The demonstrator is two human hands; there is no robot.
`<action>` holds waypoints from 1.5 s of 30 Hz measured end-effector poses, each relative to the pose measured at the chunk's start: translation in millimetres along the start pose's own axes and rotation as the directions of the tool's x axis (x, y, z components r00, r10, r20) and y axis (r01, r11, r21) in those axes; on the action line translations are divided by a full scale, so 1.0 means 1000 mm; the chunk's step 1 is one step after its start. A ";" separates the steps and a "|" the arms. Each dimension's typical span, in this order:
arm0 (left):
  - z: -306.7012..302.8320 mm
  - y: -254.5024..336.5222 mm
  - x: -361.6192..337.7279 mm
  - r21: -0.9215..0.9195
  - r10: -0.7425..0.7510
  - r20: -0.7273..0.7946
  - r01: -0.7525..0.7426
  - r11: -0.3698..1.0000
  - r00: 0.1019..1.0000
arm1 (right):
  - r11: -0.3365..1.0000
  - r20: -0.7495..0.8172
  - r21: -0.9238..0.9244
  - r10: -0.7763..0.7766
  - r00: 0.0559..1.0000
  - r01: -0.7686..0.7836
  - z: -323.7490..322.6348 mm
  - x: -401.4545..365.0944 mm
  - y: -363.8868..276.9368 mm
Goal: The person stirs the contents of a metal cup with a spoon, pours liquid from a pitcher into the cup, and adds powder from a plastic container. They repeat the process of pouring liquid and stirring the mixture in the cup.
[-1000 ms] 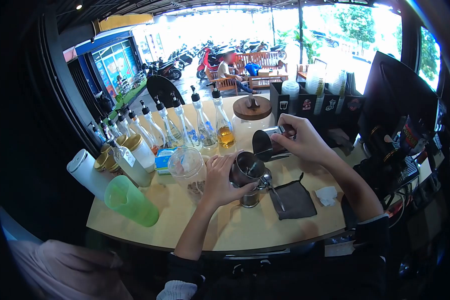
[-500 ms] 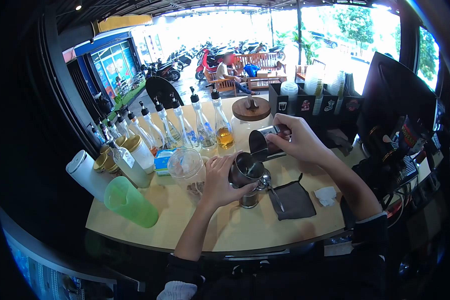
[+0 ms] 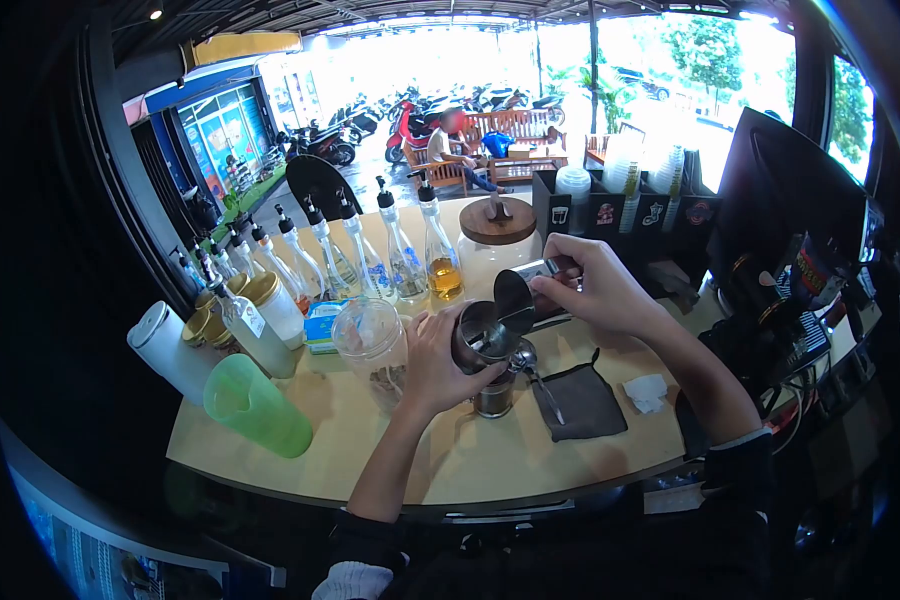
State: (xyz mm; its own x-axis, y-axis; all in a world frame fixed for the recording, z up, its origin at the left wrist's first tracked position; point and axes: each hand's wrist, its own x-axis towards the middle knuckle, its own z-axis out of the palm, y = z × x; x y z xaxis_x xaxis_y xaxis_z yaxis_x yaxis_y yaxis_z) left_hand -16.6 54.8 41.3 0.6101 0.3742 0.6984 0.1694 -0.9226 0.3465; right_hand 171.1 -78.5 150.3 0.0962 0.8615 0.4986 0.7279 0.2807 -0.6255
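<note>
My left hand point(image 3: 436, 362) grips a steel cup point(image 3: 480, 337), held tilted just above a small steel cup point(image 3: 493, 397) that stands on the counter. My right hand point(image 3: 590, 287) holds a steel pitcher point(image 3: 519, 295) tipped on its side, its mouth right at the rim of the cup in my left hand. A spoon point(image 3: 542, 378) lies beside the small cup on a dark cloth point(image 3: 586, 402).
A row of pump bottles point(image 3: 390, 250), a clear lidded jar point(image 3: 372, 341), a green cup point(image 3: 255, 404), a white tumbler point(image 3: 166, 350) and gold-lidded jars point(image 3: 260, 295) crowd the left. A wood-lidded jar point(image 3: 497, 222) and cup holders point(image 3: 630, 205) stand behind. A monitor point(image 3: 785, 200) is at right.
My right hand has brought the tipped pitcher down and left, closer to the cup in my left hand. The left hand has barely moved.
</note>
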 end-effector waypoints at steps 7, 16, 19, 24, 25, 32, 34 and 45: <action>0.003 0.001 -0.003 -0.078 -0.055 0.007 0.055 0.995 0.998 | 0.999 0.013 -0.004 -0.034 0.999 0.034 0.005 0.006 -0.007; 0.003 0.001 -0.007 -0.092 -0.085 0.016 0.086 0.992 0.996 | 0.998 -0.019 -0.050 -0.043 0.999 0.042 0.006 0.013 -0.004; 0.003 0.001 -0.009 -0.118 -0.113 0.037 0.117 0.986 0.993 | 0.997 -0.029 -0.057 -0.044 0.999 0.042 0.004 0.012 -0.003; 0.007 -0.002 -0.007 -0.096 -0.099 -0.019 0.097 0.991 0.995 | 0.996 -0.028 -0.081 0.033 0.999 -0.035 -0.003 0.010 -0.002; 0.007 -0.002 -0.007 -0.090 -0.089 -0.029 0.086 0.992 0.996 | 0.998 -0.046 -0.026 0.062 0.997 -0.063 -0.002 0.010 0.002; 0.005 0.001 -0.005 -0.046 -0.088 -0.029 0.087 0.995 0.996 | 0.923 -0.184 0.373 0.171 0.968 -0.093 0.003 -0.004 0.047; 0.008 0.001 -0.007 -0.066 -0.102 -0.034 0.099 0.993 0.994 | 0.911 -0.232 0.402 0.197 0.953 -0.090 0.004 -0.013 0.063; 0.017 0.000 -0.004 -0.415 -0.190 -0.018 0.166 0.895 0.982 | 0.675 -0.361 0.732 0.503 0.785 -0.095 0.047 -0.073 0.179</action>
State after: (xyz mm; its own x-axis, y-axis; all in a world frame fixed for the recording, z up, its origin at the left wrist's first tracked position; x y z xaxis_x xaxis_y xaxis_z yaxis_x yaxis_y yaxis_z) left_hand -6.2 52.0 28.0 0.5530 0.5443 0.6308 -0.0689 -0.7247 0.6856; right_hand 262.3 -71.8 -26.1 0.6866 0.6650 0.2938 -0.0151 0.4171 -0.9087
